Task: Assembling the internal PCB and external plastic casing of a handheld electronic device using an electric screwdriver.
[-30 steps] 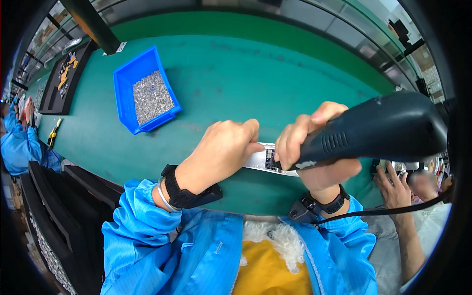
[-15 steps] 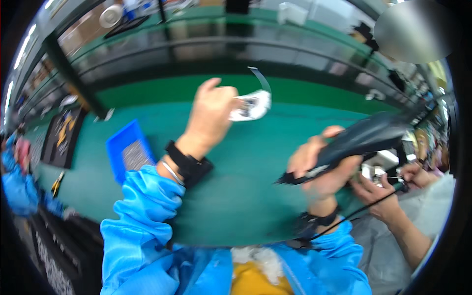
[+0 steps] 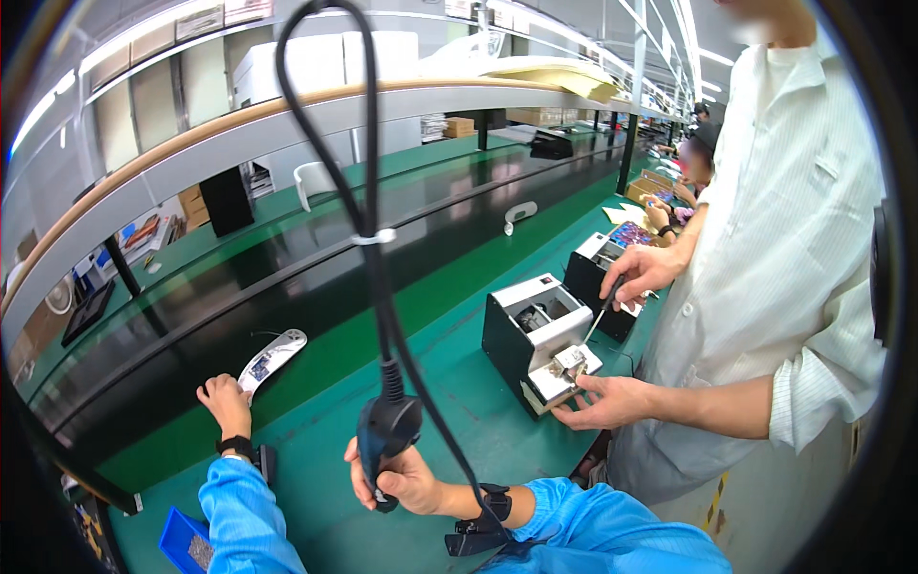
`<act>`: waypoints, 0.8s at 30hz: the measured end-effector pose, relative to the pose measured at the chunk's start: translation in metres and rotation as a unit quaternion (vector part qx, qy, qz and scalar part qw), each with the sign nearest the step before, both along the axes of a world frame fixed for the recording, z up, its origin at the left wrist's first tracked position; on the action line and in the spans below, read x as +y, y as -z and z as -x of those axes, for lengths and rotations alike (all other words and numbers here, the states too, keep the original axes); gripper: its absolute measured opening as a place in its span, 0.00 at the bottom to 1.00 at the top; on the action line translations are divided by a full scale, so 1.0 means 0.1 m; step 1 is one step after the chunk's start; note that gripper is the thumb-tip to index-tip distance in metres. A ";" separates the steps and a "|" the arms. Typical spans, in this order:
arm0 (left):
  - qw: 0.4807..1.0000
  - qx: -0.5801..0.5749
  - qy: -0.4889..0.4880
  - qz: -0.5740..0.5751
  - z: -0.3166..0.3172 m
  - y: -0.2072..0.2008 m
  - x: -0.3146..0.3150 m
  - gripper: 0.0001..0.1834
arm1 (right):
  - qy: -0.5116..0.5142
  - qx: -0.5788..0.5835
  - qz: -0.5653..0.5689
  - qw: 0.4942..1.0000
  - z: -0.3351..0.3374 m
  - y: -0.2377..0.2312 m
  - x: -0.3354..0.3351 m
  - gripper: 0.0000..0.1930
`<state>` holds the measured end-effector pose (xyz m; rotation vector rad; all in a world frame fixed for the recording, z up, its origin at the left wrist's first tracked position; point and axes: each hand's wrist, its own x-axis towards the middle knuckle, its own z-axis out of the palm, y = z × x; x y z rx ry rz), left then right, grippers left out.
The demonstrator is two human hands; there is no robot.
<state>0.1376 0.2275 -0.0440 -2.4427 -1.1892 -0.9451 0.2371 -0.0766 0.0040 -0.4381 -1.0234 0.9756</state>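
My left hand [image 3: 227,402] is closed on the lower end of a white curved plastic casing [image 3: 285,352]. A small circuit board shows inside the casing, and a thin wire or strip sticks out beside it. Casing and hand are by the dark belt along the bench's far side. My right hand [image 3: 406,481] is wrapped around a black corded electric screwdriver [image 3: 387,426], held upright over the green bench. Its cable rises from the top in a loop. The tip is not clearly visible. Near my left sleeve, a blue tray [image 3: 175,539] holds many small metal pieces.
At right, a co-worker in a pale striped coat [image 3: 755,239] works with a hand screwdriver [image 3: 601,318] on a black-and-white box-shaped device [image 3: 535,330]. A second such device [image 3: 579,273] stands behind it. Another white casing [image 3: 519,215] lies on the far belt. A shelf rail [image 3: 287,120] runs above.
My view has swung right and up, bringing the co-worker into fuller view. The casing is now at the belt, still in my left hand. The screwdriver has turned from slanted to upright.
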 end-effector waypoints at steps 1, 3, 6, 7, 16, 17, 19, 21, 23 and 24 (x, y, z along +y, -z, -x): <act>0.998 -0.037 0.014 -0.043 -0.01 -0.05 -0.09 0.08 | 0.000 -0.004 0.007 1.000 -0.01 0.01 0.01 0.30; 0.994 -0.062 0.081 0.027 -0.06 -0.21 -0.47 0.07 | 0.004 -0.003 0.016 1.000 -0.05 0.02 0.02 0.30; 0.939 -0.042 0.312 0.137 -0.05 -0.40 -1.36 0.07 | 0.026 -0.017 0.030 0.999 -0.05 0.00 0.05 0.31; 0.911 0.006 0.349 0.219 0.03 -0.34 -1.58 0.07 | 0.029 0.005 0.030 0.999 -0.03 0.00 0.06 0.29; 0.861 0.038 0.439 0.253 0.37 -0.32 -2.31 0.15 | 0.048 0.006 0.033 0.998 0.11 0.07 0.03 0.33; 0.861 0.039 0.438 0.255 0.36 -0.30 -2.29 0.15 | 0.057 0.013 0.034 0.998 0.11 0.08 0.02 0.33; 0.866 0.032 0.412 0.281 0.37 -0.27 -2.25 0.14 | 0.056 0.011 0.036 0.998 0.04 0.03 0.00 0.33; 0.898 0.030 0.367 0.239 0.34 -0.31 -2.17 0.07 | 0.081 0.003 0.029 0.996 0.01 0.00 0.02 0.33; 0.892 -0.017 0.370 0.260 0.34 -0.16 -1.94 0.05 | 0.139 -0.027 0.029 0.989 -0.06 -0.08 0.05 0.33; 0.896 -0.029 0.359 0.259 0.32 -0.16 -1.90 0.05 | 0.170 -0.047 0.039 0.983 -0.12 -0.04 0.06 0.34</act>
